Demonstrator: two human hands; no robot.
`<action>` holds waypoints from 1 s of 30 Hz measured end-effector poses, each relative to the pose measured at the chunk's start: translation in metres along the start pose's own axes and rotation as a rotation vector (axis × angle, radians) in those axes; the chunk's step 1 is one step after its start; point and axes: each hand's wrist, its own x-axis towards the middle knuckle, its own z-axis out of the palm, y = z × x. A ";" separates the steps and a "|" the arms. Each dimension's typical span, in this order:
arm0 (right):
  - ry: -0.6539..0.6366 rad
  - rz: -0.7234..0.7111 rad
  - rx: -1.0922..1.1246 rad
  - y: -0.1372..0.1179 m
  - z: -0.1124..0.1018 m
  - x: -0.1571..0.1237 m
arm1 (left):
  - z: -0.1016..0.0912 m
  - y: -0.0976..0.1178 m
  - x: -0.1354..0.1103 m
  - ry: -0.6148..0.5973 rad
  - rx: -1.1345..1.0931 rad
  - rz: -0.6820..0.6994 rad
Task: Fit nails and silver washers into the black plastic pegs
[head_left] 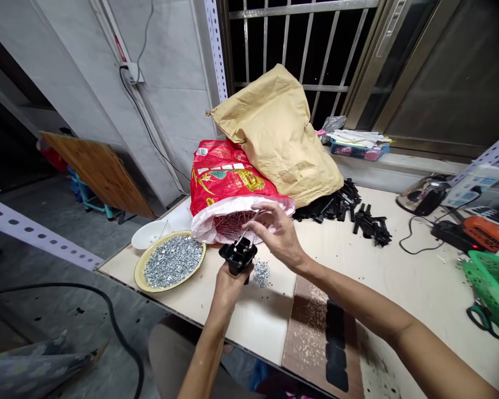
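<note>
My left hand (229, 285) is closed around a black plastic part (238, 256), holding it up over the table's near edge. Between thumb and fingertips, my right hand (280, 235) pinches a thin metal rod (245, 235), whose lower end meets the top of the black part. How deep the rod sits in it I cannot tell. Just behind, a red bag (228, 172) lies with its white mouth toward me, full of thin reddish rods (233, 224). To the left stands a yellow bowl (139, 275) of small silvery metal pieces (172, 261). A small heap of similar pieces (261, 273) lies beside my left hand.
A white dish (143, 237) sits behind the bowl. A large tan sack (280, 138) leans on the red bag. Black plastic parts (372, 224) are piled behind my right arm. A brown board (303, 338) carries black pads (336, 343). Scissors (484, 321) and a green basket (493, 291) are at right.
</note>
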 end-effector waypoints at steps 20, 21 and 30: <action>-0.249 -0.208 -0.348 0.031 0.014 -0.009 | -0.010 -0.012 0.001 0.077 0.655 0.163; -0.269 -0.222 -0.348 0.032 0.015 -0.010 | -0.010 -0.013 0.002 0.077 0.627 0.162; -0.164 0.271 -0.692 0.112 0.011 0.018 | -0.027 -0.013 0.000 0.155 0.301 0.135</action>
